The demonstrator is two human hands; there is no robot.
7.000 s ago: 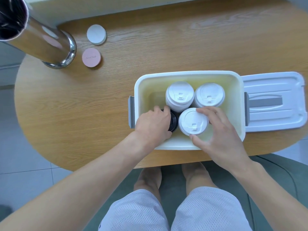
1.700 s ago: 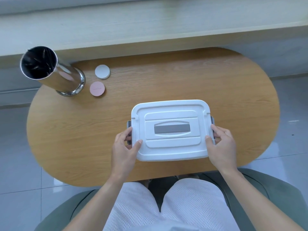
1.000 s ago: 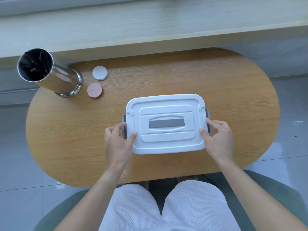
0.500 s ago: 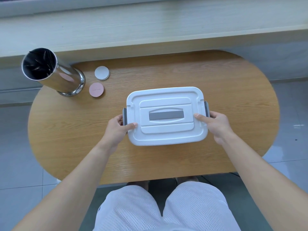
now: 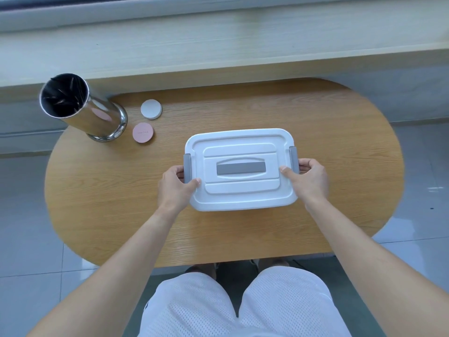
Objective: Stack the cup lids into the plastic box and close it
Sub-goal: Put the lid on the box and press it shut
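The white plastic box [image 5: 240, 198] sits on the oval wooden table [image 5: 340, 142] with its white lid on top, a grey handle [image 5: 241, 168] in the lid's middle. Grey side latches stand up at the left end [image 5: 186, 164] and the right end [image 5: 293, 158]. My left hand [image 5: 175, 188] grips the left end, thumb on the lid and fingers curled under the latch. My right hand [image 5: 308, 178] grips the right end the same way. The cup lids are hidden inside the box.
A shiny metal cylinder [image 5: 80, 108] stands at the table's far left. Beside it lie a white round coaster [image 5: 151, 109] and a pink one [image 5: 143, 132]. A pale wooden ledge [image 5: 218, 52] runs behind the table. My knees are below the near edge.
Seven seconds ago the box was open with my hands among the lids; since then the lid went on. Over the last second the box slid away from me and my hands closed round its ends.
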